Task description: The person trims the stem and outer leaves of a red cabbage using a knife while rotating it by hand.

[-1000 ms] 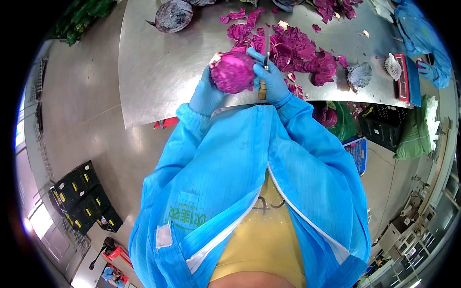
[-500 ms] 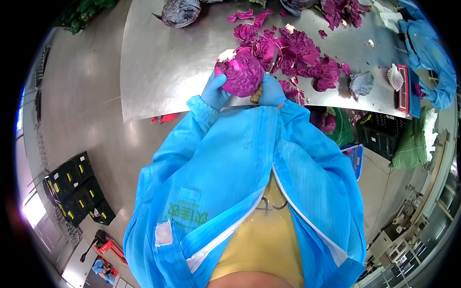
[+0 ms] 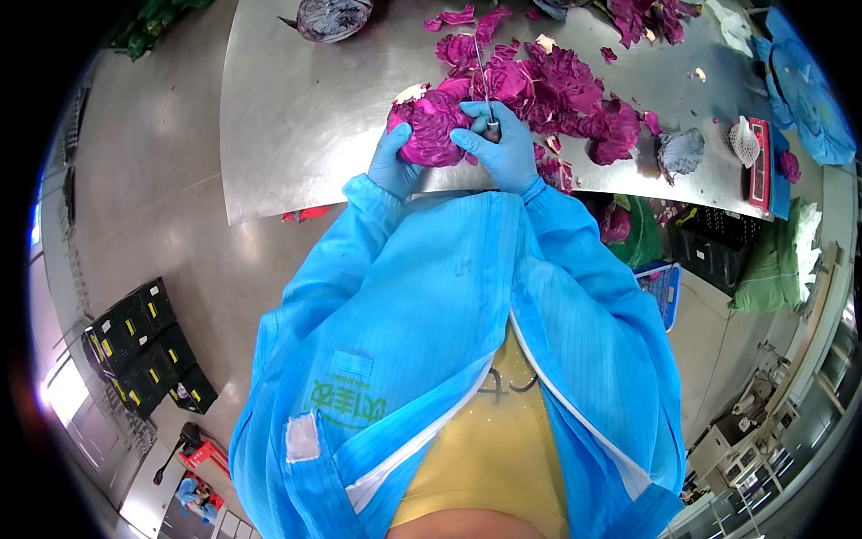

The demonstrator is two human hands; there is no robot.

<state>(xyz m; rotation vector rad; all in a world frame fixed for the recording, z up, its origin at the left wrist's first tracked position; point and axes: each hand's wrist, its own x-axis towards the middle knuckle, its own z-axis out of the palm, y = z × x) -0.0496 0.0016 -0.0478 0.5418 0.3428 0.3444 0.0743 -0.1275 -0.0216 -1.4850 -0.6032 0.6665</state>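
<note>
A peeled red cabbage [image 3: 433, 130] is held above the near edge of the steel table [image 3: 305, 117]. My left hand [image 3: 395, 163], in a blue glove, is closed around its left side. My gloved right hand [image 3: 505, 151] grips a knife [image 3: 482, 76], whose thin blade points away from me. The thumb and forefinger of that hand reach towards the cabbage's right side; whether they press on it I cannot tell. Loose purple cabbage leaves [image 3: 570, 85] lie heaped just beyond and to the right.
A dull, dark cabbage [image 3: 334, 18] sits at the far left of the table, and a greyish leaf [image 3: 680, 153] at right. Near a red-and-blue box [image 3: 760, 166] is a white netted object [image 3: 743, 142]. A co-worker's blue sleeve [image 3: 813, 99] shows at right. Black crates [image 3: 714, 251] stand below.
The cabbage has shifted slightly left and turned. My right hand has turned the knife so its blade points farther away from me. The co-worker's hand has left the red-and-blue box.
</note>
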